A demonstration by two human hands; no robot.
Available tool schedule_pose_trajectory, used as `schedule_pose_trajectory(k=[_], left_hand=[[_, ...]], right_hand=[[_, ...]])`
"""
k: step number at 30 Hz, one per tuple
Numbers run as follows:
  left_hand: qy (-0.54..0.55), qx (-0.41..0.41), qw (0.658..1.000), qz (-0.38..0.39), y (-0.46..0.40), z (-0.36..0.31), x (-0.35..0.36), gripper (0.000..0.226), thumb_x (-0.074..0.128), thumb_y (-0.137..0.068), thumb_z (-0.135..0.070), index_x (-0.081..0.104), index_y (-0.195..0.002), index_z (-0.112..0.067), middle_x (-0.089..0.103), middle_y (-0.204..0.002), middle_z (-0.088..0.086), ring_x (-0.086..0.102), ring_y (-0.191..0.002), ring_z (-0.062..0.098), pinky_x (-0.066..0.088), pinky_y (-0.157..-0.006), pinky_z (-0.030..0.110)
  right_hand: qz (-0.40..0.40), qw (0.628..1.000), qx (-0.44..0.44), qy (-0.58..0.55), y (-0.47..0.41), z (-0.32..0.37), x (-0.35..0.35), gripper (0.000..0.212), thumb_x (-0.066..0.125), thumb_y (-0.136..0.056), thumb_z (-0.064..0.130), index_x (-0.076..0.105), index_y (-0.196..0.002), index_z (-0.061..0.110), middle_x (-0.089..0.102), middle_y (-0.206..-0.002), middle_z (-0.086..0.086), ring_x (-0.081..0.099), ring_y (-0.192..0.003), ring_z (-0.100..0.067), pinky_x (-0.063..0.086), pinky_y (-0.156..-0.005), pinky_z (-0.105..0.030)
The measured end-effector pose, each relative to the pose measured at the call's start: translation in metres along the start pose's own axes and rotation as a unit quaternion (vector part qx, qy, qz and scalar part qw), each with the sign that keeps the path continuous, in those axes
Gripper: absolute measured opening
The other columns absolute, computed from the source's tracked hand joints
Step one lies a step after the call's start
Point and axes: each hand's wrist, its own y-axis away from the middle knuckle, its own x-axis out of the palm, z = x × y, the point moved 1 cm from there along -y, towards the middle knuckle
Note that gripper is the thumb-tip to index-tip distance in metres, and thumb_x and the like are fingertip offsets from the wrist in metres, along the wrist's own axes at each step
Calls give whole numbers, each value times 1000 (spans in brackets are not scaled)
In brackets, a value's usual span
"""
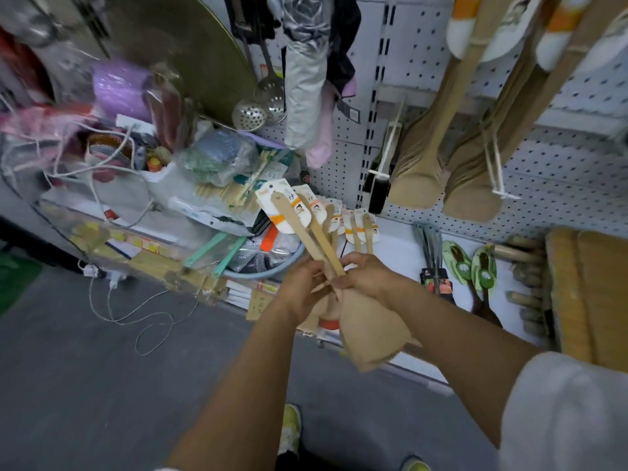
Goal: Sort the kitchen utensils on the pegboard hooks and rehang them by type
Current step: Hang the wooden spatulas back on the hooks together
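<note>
Both hands meet in front of the white shelf (pixel 401 246), holding a bundle of wooden spatulas (pixel 319 239) between them. The left hand (pixel 306 287) has its fingers curled round the handles from the left, and the right hand (pixel 365 275) pinches the same handles from the right, fingers bent close over them. The handles fan upward and away from the hands, each carrying a white card label with an orange band near its tip, while the broad blades hang below the wrists, over the shelf edge. Behind the bundle stands a white pegboard (pixel 560 164). On it hang large wooden paddles (pixel 418 158) wrapped in film, a black brush (pixel 377 185) just left of them, and two perforated metal skimmers (pixel 261 103) further left. On the shelf to the right lie wire whisks (pixel 430 246), two green-carded spoons (pixel 472 266), wooden rolling pins (pixel 523 266) and bamboo boards (pixel 584 300). To the left sits a heap of bagged goods and chopstick packs (pixel 234 192); a white cord (pixel 142 311) trails on the grey floor.
</note>
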Motion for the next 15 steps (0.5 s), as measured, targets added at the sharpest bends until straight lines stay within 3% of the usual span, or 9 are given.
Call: schedule_pose_trajectory(k=[2, 4, 6, 8, 11, 15], left_hand=[[69, 29, 997, -17, 10, -12, -2, 26, 40, -103, -22, 59, -118, -11, 69, -110, 12, 66, -98, 24, 54, -87, 40], [130, 58, 988, -53, 21, -23, -4, 28, 39, -104, -31, 58, -116, -14, 71, -98, 5, 70, -85, 17, 56, -71, 35], [199, 87, 973, -78, 32, -36, -1, 29, 41, -103, -31, 58, -115, -11, 70, -101, 2, 70, -83, 14, 57, -64, 32], [245, 123, 958, -83, 49, -49, 11, 28, 40, -104, -27, 60, -107, -9, 68, -110, 3, 68, -93, 18, 58, -66, 33], [247, 182, 948, -82, 74, -65, 30, 22, 40, -104, -19, 58, -102, -7, 69, -93, 4, 66, -85, 19, 57, -72, 35], [151, 274, 946, -90, 99, -83, 52, 21, 42, -103, -14, 58, -108, -1, 66, -92, 8, 64, -74, 16, 55, -72, 33]], right_hand=[[32, 999, 0, 19, 13, 6, -4, 27, 76, -79, 11, 64, -101, 21, 67, -101, -9, 61, -85, -18, 50, -77, -28], [64, 997, -7, 35, 29, 13, -9, 33, 78, -77, 13, 66, -107, 22, 68, -106, -8, 63, -90, -19, 51, -87, -32], [90, 995, -21, 46, 43, 21, -14, 37, 78, -76, 12, 67, -110, 24, 67, -103, -3, 62, -90, -17, 52, -84, -29], [97, 993, -46, 42, 60, 29, -17, 35, 76, -78, 6, 66, -108, 23, 66, -94, 1, 62, -84, -13, 50, -76, -22], [86, 993, -81, 16, 82, 38, -17, 33, 74, -79, 0, 68, -109, 12, 70, -87, -3, 64, -70, -8, 52, -66, -16], [59, 990, -130, 0, 106, 54, -23, 23, 77, -78, 6, 72, -100, 8, 72, -87, -9, 64, -68, -10, 52, -65, -20]])
